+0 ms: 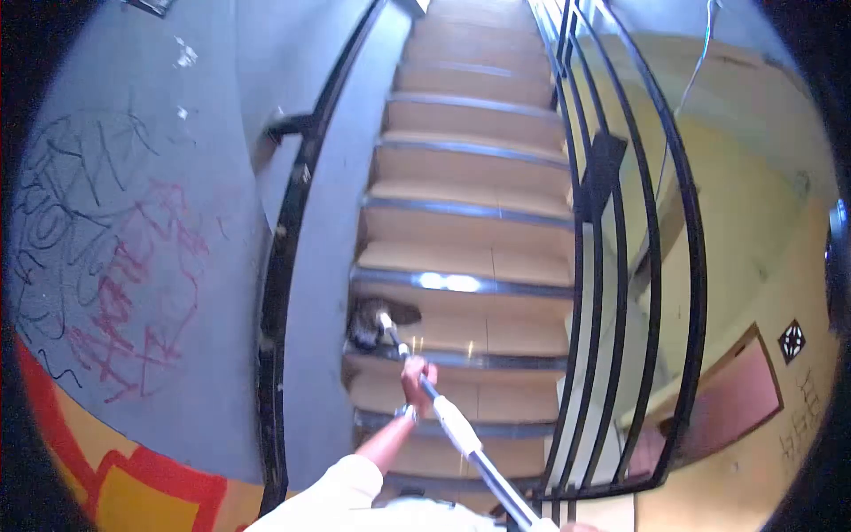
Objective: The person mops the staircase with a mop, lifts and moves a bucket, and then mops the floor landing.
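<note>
My left hand (418, 383) is wrapped round the upper part of a long metal and white pole (459, 430), with a band on the wrist. The pole runs from the bottom of the view up to a dark, stringy mop head (368, 324), which lies at the left end of a stair step, beside the wall. At the bottom edge only a sliver of my right hand (581, 528) shows, next to the lower end of the pole. Its fingers are hidden.
Tan steps (470, 248) with dark, shiny edges climb ahead. A black handrail (284, 257) runs along the grey graffitied wall (133, 222) at left. Black metal railings (651, 239) stand at right, with a dark cloth-like piece (603, 173) on them.
</note>
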`<state>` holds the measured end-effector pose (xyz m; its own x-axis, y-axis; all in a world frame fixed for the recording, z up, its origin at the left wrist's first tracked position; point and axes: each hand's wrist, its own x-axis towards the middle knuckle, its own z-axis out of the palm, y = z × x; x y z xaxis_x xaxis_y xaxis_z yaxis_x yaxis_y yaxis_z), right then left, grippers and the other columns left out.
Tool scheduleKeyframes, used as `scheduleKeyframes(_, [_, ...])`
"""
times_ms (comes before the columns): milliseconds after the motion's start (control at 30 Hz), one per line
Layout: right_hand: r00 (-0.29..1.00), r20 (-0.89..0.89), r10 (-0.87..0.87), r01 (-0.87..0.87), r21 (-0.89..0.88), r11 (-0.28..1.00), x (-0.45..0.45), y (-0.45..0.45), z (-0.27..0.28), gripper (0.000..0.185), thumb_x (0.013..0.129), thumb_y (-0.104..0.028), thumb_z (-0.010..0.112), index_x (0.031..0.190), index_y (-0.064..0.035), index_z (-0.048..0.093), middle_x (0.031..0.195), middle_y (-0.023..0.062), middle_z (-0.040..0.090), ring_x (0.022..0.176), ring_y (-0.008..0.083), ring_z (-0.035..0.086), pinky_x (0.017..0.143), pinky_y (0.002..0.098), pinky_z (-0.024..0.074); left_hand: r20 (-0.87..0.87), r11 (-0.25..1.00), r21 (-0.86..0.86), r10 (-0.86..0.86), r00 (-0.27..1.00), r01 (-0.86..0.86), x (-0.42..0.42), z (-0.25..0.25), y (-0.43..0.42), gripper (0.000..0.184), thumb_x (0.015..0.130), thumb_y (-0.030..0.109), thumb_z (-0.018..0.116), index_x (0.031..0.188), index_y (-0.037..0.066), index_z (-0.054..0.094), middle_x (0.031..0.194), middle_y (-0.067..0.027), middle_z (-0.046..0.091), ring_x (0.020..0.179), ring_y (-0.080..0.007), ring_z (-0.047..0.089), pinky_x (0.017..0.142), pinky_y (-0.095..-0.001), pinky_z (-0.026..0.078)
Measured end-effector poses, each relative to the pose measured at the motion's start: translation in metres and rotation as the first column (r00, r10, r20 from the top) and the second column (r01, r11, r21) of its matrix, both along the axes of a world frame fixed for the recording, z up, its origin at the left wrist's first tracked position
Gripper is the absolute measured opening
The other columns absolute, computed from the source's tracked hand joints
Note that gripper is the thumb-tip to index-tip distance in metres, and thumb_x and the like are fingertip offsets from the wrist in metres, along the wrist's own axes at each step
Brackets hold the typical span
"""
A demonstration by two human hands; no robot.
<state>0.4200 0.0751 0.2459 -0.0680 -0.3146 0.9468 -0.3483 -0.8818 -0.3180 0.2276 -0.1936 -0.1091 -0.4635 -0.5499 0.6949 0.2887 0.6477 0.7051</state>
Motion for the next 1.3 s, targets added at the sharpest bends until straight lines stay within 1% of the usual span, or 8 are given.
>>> scheduleKeyframes(167, [0.989, 0.03, -0.145, 0.144, 0.041, 0.989, 0.015, 0.002, 0.0, 0.026, 0.087, 0.001, 0.059, 0.061, 0.0042, 0.06, 0.049, 0.0034, 0.046, 0.037, 0.0128, 0.045, 0.035, 0.0251, 0.0284, -0.002, 0.998, 0.02, -0.056, 0.998, 0.056, 0.003, 0.01, 0.002, 0.028, 0.069, -0.003, 0.062, 0.061, 0.004, 0.036, 0.061, -0.012, 0.042, 0.061, -0.0286, 0.046, 0.057, -0.0379, 0.037])
scheduleKeyframes(200, [0.984, 0.021, -0.175, 0.174, 0.053, 0.983, 0.011, -0.004, 0.004, 0.024, 0.087, 0.001, 0.06, 0.063, 0.0054, 0.062, 0.049, 0.0035, 0.047, 0.038, 0.0128, 0.045, 0.035, 0.025, 0.0288, 0.026, 0.926, 0.338, -0.189, 0.982, 0.169, 0.001, 0.004, 0.002, 0.028, 0.069, -0.004, 0.062, 0.061, 0.003, 0.036, 0.06, -0.0117, 0.041, 0.06, -0.0291, 0.045, 0.057, -0.0384, 0.037])
scheduleKeyframes(233, [0.99, -0.028, -0.14, 0.142, 0.064, 0.988, 0.008, -0.006, 0.006, 0.02, 0.084, 0.002, 0.061, 0.065, 0.0051, 0.062, 0.049, 0.003, 0.046, 0.038, 0.0118, 0.045, 0.036, 0.025, 0.0297, 0.016, 0.996, 0.051, -0.071, 0.997, 0.07, 0.004, 0.013, 0.007, 0.028, 0.068, -0.006, 0.061, 0.06, 0.003, 0.035, 0.059, -0.0112, 0.039, 0.059, -0.0287, 0.044, 0.057, -0.0388, 0.037])
scheduleKeyframes(600, [0.873, -0.115, -0.473, 0.478, 0.014, 0.878, 0.064, -0.032, 0.009, 0.03, 0.081, -0.001, 0.052, 0.054, -0.0101, 0.042, 0.047, -0.0039, 0.034, 0.037, 0.0072, 0.039, 0.038, 0.0238, 0.0229, -0.046, 0.916, 0.065, -0.393, 0.918, 0.395, -0.003, 0.017, 0.096, 0.019, 0.065, 0.003, 0.063, 0.056, 0.002, 0.047, 0.059, -0.0137, 0.047, 0.064, -0.0322, 0.051, 0.059, -0.0424, 0.04])
scheduleKeyframes(767, [0.59, -0.036, -0.806, 0.807, 0.052, 0.588, 0.093, -0.044, 0.01, 0.033, 0.077, 0.001, 0.051, 0.052, -0.0132, 0.034, 0.047, -0.0037, 0.032, 0.036, 0.0076, 0.039, 0.037, 0.0247, 0.0212, 0.016, 0.731, 0.07, -0.681, 0.732, 0.678, -0.017, 0.014, 0.167, 0.02, 0.065, 0.008, 0.068, 0.059, 0.003, 0.05, 0.065, -0.0131, 0.051, 0.068, -0.0325, 0.051, 0.062, -0.043, 0.042])
scheduleKeyframes(1000, [0.691, -0.317, -0.65, 0.723, 0.293, 0.626, 0.089, -0.048, -0.018, 0.023, 0.069, -0.001, 0.059, 0.051, -0.0044, 0.046, 0.047, 0.0038, 0.049, 0.037, 0.0114, 0.045, 0.037, 0.0259, 0.0298, 0.08, 0.41, 0.104, -0.912, 0.403, 0.906, -0.043, 0.0, 0.21, 0.017, 0.067, 0.011, 0.073, 0.065, 0.003, 0.058, 0.07, -0.0117, 0.054, 0.078, -0.0316, 0.053, 0.068, -0.0419, 0.045])
scheduleKeyframes(1067, [0.448, -0.13, -0.884, 0.891, 0.15, 0.429, 0.1, -0.063, -0.027, 0.017, 0.067, 0.0, 0.06, 0.053, -0.0021, 0.051, 0.047, 0.0035, 0.048, 0.035, 0.012, 0.043, 0.034, 0.024, 0.0255, 0.208, 0.375, 0.076, -0.912, 0.353, 0.924, -0.046, -0.001, 0.203, 0.017, 0.071, 0.011, 0.075, 0.072, -0.001, 0.063, 0.078, -0.0126, 0.058, 0.076, -0.0306, 0.055, 0.072, -0.0404, 0.047])
scheduleKeyframes(1300, [0.747, -0.119, -0.654, 0.664, 0.194, 0.722, 0.08, -0.049, -0.009, 0.015, 0.072, -0.001, 0.059, 0.058, -0.0021, 0.054, 0.048, -0.0013, 0.044, 0.036, 0.0097, 0.041, 0.036, 0.022, 0.0279, 0.377, 0.308, -0.033, -0.877, 0.297, 0.951, -0.026, 0.026, 0.195, 0.012, 0.067, 0.013, 0.073, 0.071, 0.002, 0.068, 0.076, -0.0124, 0.061, 0.081, -0.03, 0.055, 0.074, -0.0403, 0.047])
